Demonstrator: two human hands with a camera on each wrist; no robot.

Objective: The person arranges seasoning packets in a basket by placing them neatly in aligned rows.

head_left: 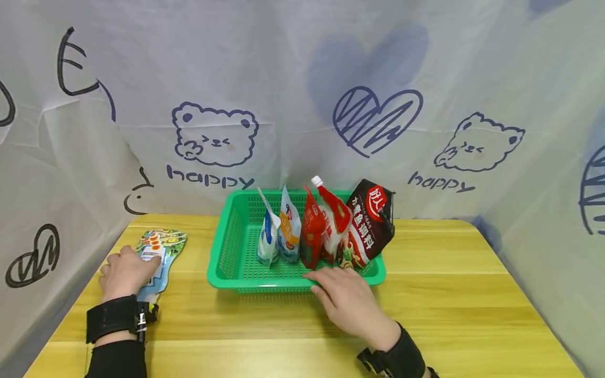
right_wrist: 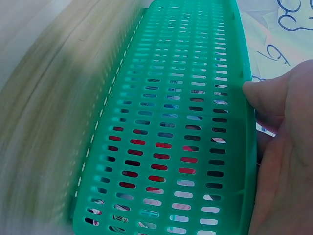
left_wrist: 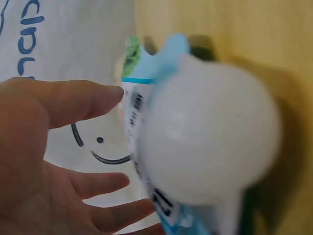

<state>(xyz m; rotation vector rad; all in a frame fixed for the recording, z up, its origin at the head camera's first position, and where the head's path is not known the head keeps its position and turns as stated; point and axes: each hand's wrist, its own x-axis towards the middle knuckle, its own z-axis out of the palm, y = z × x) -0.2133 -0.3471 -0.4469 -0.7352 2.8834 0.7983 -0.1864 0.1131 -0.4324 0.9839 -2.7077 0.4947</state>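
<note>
At the left of the table lies a pouch [head_left: 160,262] printed in green and blue, with a large round white cap [left_wrist: 210,132] in the left wrist view. My left hand [head_left: 126,270] is over the pouch's left side, thumb and fingers spread and fairly straight along its edge. My right hand [head_left: 347,299] grips the front rim of a green plastic basket [head_left: 264,283], thumb outside and fingers over the edge. Inside stand two white-and-blue pouches [head_left: 289,231], a red pouch [head_left: 312,231], a white-capped red-and-white pouch [head_left: 334,220] and a black-and-red seasoning packet [head_left: 371,223] leaning right.
The basket stands at the back of the wooden table [head_left: 454,294]. A pale cloth [head_left: 293,79] with drawn bears and hearts hangs behind and at both sides. The packets crowd the basket's middle and right.
</note>
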